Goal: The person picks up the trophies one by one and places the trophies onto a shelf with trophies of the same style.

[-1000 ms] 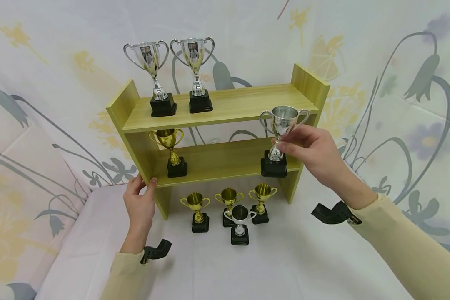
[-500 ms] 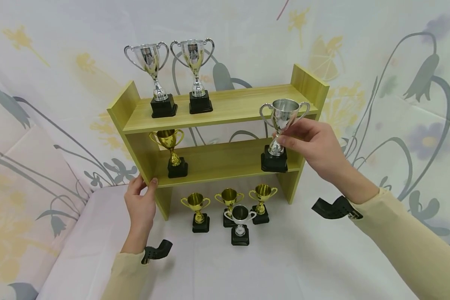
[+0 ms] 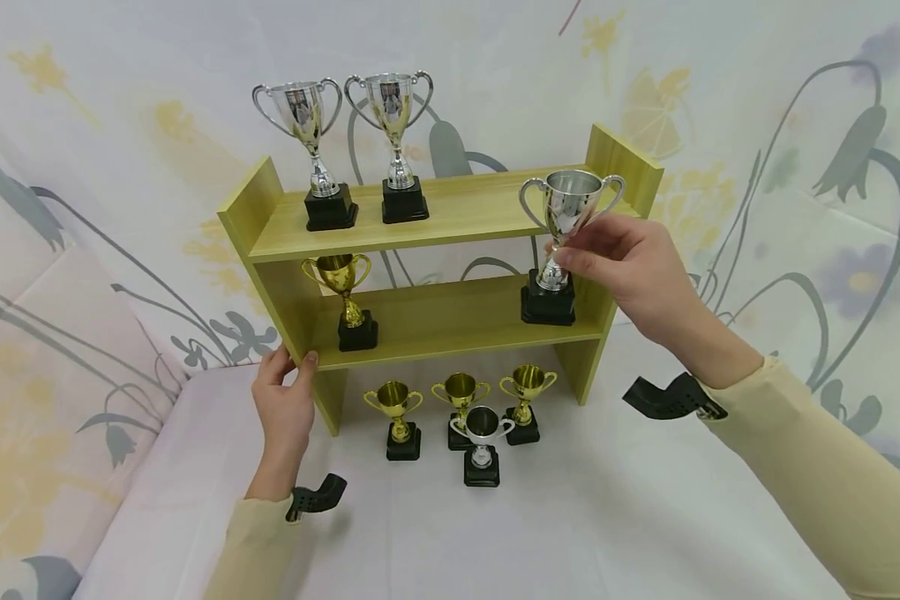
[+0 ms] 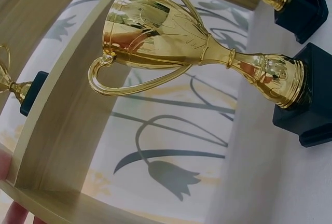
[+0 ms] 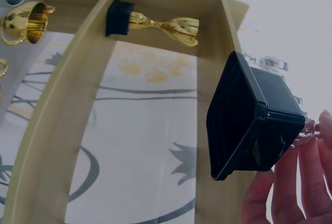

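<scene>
My right hand (image 3: 622, 265) pinches the stem of a large silver trophy cup (image 3: 567, 200), holding it upright in front of the wooden shelf's right part. The black underside of its base (image 5: 236, 125) faces the right wrist camera. At the left, my left hand (image 3: 285, 404) grips the side panel of the shelf (image 3: 435, 346), thumb on the front edge and fingers behind it. Two silver trophies (image 3: 328, 207) (image 3: 403, 200) stand on the top board, toward the left. On the middle board a gold trophy (image 3: 356, 329) stands beside the left panel.
Three small gold trophies (image 3: 402, 440) (image 3: 460, 390) (image 3: 527, 383) stand on the white tablecloth (image 3: 420, 542) beneath and in front of the shelf. A small silver trophy (image 3: 482, 468) stands before them. Behind the shelf hangs a flower-patterned backdrop (image 3: 495, 75).
My right hand has raised the silver trophy, so its rim now overlaps the top board in the head view. My left hand keeps its place on the shelf.
</scene>
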Demonstrator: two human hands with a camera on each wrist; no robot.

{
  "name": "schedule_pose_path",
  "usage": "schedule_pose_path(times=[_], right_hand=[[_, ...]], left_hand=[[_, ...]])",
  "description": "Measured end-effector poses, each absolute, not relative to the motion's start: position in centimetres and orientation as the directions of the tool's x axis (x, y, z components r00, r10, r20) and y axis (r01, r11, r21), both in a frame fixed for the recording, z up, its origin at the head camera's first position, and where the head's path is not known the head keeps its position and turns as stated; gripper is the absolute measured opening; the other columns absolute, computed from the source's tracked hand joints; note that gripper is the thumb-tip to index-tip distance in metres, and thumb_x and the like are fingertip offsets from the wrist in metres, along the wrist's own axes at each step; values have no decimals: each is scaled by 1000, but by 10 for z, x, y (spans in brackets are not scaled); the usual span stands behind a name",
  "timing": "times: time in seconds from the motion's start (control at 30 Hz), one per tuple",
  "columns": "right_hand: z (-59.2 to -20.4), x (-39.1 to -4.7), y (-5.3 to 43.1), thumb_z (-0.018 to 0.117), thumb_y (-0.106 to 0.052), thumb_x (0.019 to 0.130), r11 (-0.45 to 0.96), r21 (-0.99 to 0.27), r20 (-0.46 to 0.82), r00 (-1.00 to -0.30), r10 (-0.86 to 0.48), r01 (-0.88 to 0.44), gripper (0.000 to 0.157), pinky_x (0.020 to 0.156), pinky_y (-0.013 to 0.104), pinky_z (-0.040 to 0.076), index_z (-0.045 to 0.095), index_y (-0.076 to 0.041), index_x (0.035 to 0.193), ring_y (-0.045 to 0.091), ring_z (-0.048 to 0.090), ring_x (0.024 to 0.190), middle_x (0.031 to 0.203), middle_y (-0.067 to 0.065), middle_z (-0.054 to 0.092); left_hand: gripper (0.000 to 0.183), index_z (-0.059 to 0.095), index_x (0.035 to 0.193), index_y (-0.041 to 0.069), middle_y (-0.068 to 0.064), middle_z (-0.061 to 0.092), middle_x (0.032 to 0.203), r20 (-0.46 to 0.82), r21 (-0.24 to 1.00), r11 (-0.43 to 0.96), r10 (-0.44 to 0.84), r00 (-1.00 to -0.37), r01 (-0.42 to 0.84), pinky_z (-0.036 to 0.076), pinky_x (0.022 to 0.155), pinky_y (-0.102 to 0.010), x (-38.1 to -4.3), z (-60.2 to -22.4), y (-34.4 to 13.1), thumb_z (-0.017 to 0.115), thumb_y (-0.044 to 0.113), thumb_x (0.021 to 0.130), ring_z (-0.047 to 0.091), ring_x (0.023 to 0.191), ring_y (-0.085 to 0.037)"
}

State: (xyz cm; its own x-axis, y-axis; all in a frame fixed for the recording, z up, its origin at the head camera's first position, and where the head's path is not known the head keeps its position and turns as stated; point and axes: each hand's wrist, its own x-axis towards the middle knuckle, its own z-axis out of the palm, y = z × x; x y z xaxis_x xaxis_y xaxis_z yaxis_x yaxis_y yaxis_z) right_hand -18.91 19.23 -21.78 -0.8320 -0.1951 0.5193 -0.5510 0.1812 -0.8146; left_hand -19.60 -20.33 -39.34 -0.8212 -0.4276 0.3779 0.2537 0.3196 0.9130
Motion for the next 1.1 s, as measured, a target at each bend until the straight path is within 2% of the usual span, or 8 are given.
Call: schedule_pose_path(times=[0.23, 0.47, 0.73, 0.93, 1.1], right_hand=[[-209, -192, 193, 70, 3, 89, 157, -815, 529, -826, -195, -558, 15, 75, 23, 52, 74, -7, 100, 15, 67, 85, 93, -1, 73], [-201, -195, 192, 70, -1, 90, 155, -822, 520, -834, -186, -547, 13, 76, 23, 52, 75, -7, 101, 17, 65, 86, 94, 1, 72], [-193, -205, 190, 72, 2, 88, 36, -841, 523, -827, -205, -540, 11, 79, 24, 53, 73, -2, 98, 18, 66, 86, 92, 4, 73], [-191, -211, 189, 70, 5, 87, -10, -839, 533, -817, -220, -545, 11, 79, 24, 53, 73, -1, 96, 17, 67, 86, 91, 4, 74], [-187, -212, 187, 70, 5, 88, -31, -845, 526, -818, -233, -534, 10, 79, 25, 54, 72, 0, 97, 17, 66, 83, 92, 6, 73]], left_hand=[[36, 64, 135, 13, 1, 55, 113, 379, 913, 316, -430, -819, 257, 49, 83, -19, -196, -394, -202, 62, 16, 99, 52, 108, -12], [37, 64, 136, 14, 2, 56, 114, 378, 913, 318, -430, -820, 254, 51, 85, -24, -195, -393, -201, 61, 17, 99, 51, 111, -12], [36, 65, 135, 13, 2, 56, 113, 391, 909, 321, -432, -813, 267, 50, 84, -24, -197, -395, -201, 61, 17, 99, 52, 110, -13], [37, 64, 136, 15, 2, 56, 114, 391, 906, 337, -431, -813, 257, 51, 89, -36, -197, -393, -201, 61, 20, 100, 50, 110, -11], [37, 64, 136, 14, 2, 56, 113, 380, 910, 334, -434, -817, 246, 51, 89, -38, -197, -394, -202, 61, 21, 99, 50, 110, -12]])
